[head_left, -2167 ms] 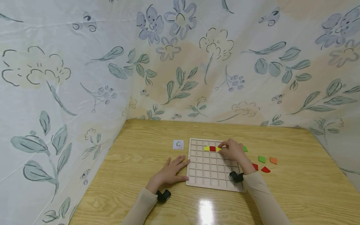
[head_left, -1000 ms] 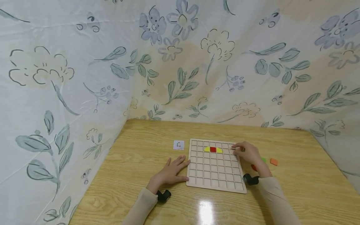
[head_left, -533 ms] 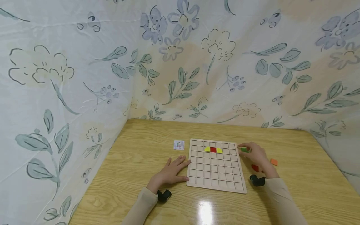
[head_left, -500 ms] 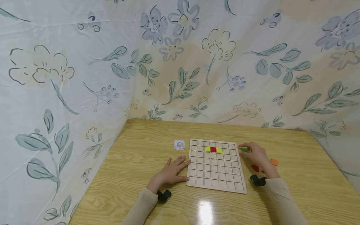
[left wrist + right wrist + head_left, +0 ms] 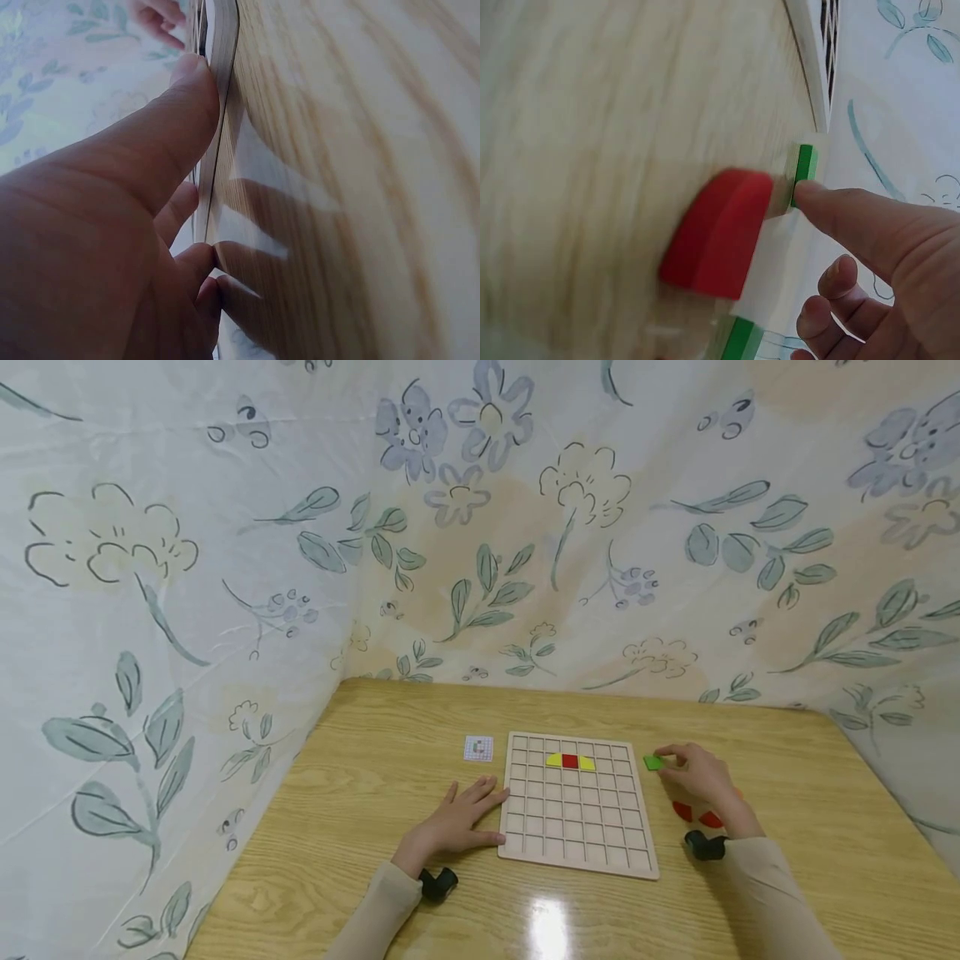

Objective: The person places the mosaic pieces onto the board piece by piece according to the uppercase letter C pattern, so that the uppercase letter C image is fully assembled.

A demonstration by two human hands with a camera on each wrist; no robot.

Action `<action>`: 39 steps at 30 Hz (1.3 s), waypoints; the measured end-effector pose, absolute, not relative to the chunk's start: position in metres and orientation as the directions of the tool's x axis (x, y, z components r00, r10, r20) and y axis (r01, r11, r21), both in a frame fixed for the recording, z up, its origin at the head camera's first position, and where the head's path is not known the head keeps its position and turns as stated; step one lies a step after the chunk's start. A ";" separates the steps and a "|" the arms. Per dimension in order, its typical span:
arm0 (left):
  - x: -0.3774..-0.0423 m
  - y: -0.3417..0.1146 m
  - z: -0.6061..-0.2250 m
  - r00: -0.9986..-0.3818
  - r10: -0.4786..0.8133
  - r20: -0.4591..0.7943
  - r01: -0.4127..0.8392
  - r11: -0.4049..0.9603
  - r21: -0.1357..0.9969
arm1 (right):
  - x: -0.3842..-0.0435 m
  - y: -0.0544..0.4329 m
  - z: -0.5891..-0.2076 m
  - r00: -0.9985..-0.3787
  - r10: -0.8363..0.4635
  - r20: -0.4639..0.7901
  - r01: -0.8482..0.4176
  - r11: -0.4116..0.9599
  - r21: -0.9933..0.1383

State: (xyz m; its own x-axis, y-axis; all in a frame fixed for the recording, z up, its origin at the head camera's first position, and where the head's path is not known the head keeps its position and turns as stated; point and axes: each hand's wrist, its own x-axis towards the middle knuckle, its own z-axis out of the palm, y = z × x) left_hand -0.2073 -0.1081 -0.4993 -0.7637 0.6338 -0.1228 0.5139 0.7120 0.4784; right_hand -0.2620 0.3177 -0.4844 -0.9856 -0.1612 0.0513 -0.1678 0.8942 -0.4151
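Note:
My left hand [image 5: 453, 818] lies flat with fingers spread on the table, thumb and fingertips against the left edge of a wooden grid board [image 5: 525, 827]. In the left wrist view the thumb [image 5: 172, 120] presses that edge. A row of a yellow quarter-round tile [image 5: 553, 760], a red square tile [image 5: 570, 762] and another yellow quarter-round tile [image 5: 587, 763] sits in the board's upper cells. Right of the board, my right hand [image 5: 697, 772] pinches a green square tile [image 5: 652, 763] with thumb and index finger. The right wrist view shows the thumb [image 5: 817, 196] against its side.
Two red quarter-round tiles [image 5: 682, 812] lie below the right hand, one also seen large in the right wrist view. Another green tile [image 5: 741, 339] and an orange tile [image 5: 740, 792] are partly hidden. A small printed pattern card [image 5: 478, 748] lies left of the board. A floral cloth stands behind.
My right hand has left the yellow tile in the board and moved right, off the board, to the green square tile. My left hand stays at the board's edge.

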 end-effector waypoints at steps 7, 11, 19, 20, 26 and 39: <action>-0.206 -0.108 -0.499 -0.766 0.631 -0.122 0.510 0.712 0.482 | -0.264 0.323 -0.487 -0.989 -0.146 0.019 -0.142 0.910 -0.389; -0.206 -0.108 -0.499 -0.767 0.629 -0.122 0.509 0.714 0.481 | -0.264 0.323 -0.488 -0.991 -0.135 0.015 -0.131 0.917 -0.377; -0.205 -0.108 -0.500 -0.767 0.631 -0.113 0.513 0.710 0.482 | -0.260 0.320 -0.489 -0.992 -0.123 0.022 -0.122 0.919 -0.375; -0.205 -0.108 -0.500 -0.767 0.632 -0.113 0.514 0.710 0.481 | -0.259 0.320 -0.489 -0.992 -0.125 0.026 -0.126 0.919 -0.373; -0.204 -0.108 -0.500 -0.766 0.632 -0.113 0.516 0.711 0.479 | -0.254 0.314 -0.484 -0.990 -0.133 0.053 -0.144 0.916 -0.376; -0.202 -0.109 -0.499 -0.762 0.638 -0.109 0.518 0.702 0.488 | -0.247 0.292 -0.470 -0.978 -0.159 0.135 -0.199 0.903 -0.381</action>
State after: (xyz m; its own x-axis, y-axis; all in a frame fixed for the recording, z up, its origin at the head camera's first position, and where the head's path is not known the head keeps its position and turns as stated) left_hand -0.2022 -0.1088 -0.4987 -0.7620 0.6383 -0.1090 0.5183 0.7021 0.4884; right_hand -0.2469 0.2916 -0.4700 -0.9780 -0.1591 0.1348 -0.1993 0.9028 -0.3811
